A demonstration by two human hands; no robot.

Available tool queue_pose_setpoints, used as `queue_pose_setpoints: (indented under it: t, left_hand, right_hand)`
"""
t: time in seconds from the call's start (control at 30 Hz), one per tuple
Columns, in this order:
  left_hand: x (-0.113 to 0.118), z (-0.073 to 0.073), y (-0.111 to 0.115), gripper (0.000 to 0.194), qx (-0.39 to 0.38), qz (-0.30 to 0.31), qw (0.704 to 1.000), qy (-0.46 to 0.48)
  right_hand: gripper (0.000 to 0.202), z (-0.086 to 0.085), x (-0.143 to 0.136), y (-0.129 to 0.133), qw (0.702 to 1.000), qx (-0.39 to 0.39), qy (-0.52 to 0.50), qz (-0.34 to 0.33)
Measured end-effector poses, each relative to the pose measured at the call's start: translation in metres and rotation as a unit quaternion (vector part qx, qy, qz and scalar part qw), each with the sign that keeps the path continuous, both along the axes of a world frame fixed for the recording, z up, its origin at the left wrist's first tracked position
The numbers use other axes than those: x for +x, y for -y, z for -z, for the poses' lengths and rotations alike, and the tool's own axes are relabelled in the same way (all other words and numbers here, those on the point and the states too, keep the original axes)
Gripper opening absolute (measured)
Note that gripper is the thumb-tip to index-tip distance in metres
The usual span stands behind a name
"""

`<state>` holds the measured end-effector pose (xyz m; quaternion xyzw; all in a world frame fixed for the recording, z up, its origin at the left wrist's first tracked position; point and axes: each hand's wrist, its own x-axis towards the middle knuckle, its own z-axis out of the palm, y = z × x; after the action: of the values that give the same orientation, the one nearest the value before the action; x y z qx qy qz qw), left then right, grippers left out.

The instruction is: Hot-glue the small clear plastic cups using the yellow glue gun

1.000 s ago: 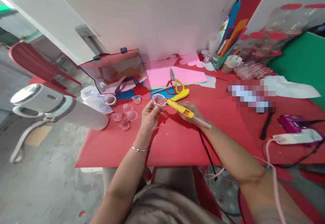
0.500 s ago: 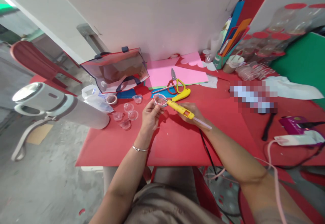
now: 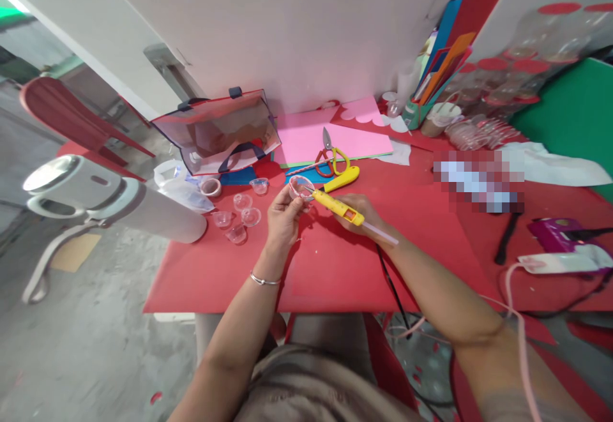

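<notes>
Since the earlier frame, your yellow glue gun point(image 3: 338, 207) has shifted slightly leftward and toward you, while the clear plastic cup point(image 3: 301, 187) has stayed nearly in place. Your left grip point(image 3: 285, 214) pinches the cup at its red-and-white rim, above the counter point(image 3: 335, 275). Your right grip point(image 3: 355, 211) holds the gun, its fingers largely hidden behind the body; nozzle contact cannot be made out. The counter's near edge passes beneath your forearms, red surface showing between them; scissors point(image 3: 328, 149) lie just beyond.
</notes>
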<state>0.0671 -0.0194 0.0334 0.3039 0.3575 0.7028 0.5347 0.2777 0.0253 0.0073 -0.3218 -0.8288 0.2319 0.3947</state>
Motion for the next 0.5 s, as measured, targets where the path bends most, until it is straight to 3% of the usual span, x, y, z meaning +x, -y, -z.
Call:
queue_pose_setpoints:
  t: [0.5]
  left_hand:
    - [0.0019,0.0002,0.0004,0.053,0.002,-0.017,1.000,-0.015]
  right_hand:
    - [0.010,-0.0017,-0.0011,-0.0013,0.998,0.055,-0.003,-0.006]
